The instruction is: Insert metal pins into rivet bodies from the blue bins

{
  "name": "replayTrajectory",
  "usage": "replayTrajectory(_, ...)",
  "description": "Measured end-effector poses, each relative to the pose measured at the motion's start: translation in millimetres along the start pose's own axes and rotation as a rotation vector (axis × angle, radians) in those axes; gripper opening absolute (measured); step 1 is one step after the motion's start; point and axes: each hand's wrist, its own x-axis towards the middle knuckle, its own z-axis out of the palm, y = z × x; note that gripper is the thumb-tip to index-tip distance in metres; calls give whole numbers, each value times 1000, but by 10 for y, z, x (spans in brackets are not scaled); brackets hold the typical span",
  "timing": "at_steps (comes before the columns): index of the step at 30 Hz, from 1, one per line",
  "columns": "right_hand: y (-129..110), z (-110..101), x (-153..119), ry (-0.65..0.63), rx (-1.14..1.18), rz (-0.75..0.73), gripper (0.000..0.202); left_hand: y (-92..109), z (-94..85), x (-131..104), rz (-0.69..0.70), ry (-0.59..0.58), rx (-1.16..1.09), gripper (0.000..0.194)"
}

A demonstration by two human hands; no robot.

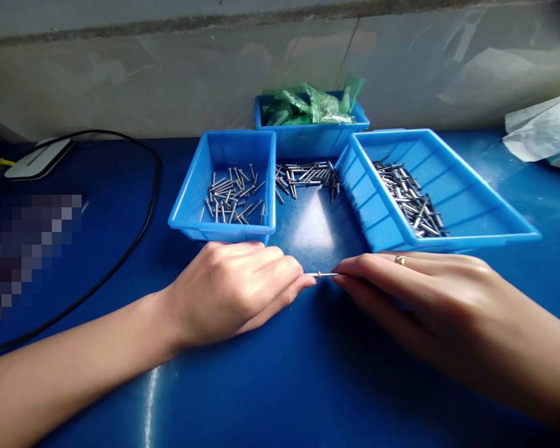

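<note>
Between my two hands runs a thin metal pin (pixel 326 274), held level just above the blue table, with a small copper-toned collar near its middle. My left hand (pixel 242 286) pinches its left end between thumb and fingers. At the other end, my right hand (pixel 429 305) grips it the same way, a ring on one finger. Whether it is one piece or two joined is too small to tell. Beyond my left hand, a blue bin (pixel 224 233) contains loose screws (pixel 233 193). A wider blue bin (pixel 476 239) beyond my right hand holds short metal pins (pixel 413 199).
Metal pieces (pixel 308 174) lie piled on the table between the bins. Behind them stands a third blue bin (pixel 308 134) with green plastic packets (pixel 324 102). A black cable (pixel 156 186) curves across the left, near a white device (pixel 40 158). White plastic (pixel 544 124) lies far right.
</note>
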Motion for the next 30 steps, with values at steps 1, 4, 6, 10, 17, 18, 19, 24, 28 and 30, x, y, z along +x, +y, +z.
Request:
replayTrajectory(1, -2, 2, 5, -2, -4, -4, 44, 1, -7, 2, 3, 14, -2, 45)
replayTrajectory(4, -2, 8, 22, -5, 1, -19, 44, 7, -37, 8, 17, 43, -16, 39)
replayTrajectory(6, 3, 5, 25, -15, 8, -25, 43, 10, -53, 12, 27, 58, -30, 33)
replayTrajectory(10, 24, -10, 9, -18, 4, -21, 39, 9, -67, 15, 59, 88, -74, 19)
replayTrajectory(17, -1, 27, -5, -30, 12, 7, 35, -2, -47, -23, 153, 6, -125, 33)
replayTrajectory(18, -5, 28, -4, -26, 8, 10, 36, -3, -43, -27, 159, 2, -125, 34)
replayTrajectory(19, -7, 26, -2, -27, 4, 12, 37, -3, -40, -28, 158, 6, -120, 34)
replayTrajectory(24, 5, 1, -1, -16, -25, 18, 43, -1, -49, 0, 95, 60, -74, 23)
replayTrajectory(28, -27, -13, -6, 25, -3, 22, 44, 6, -48, 25, 59, 47, -26, 30)
replayTrajectory(30, -49, -21, -22, 54, 12, 42, 42, 5, -40, 31, 51, 27, -14, 34)
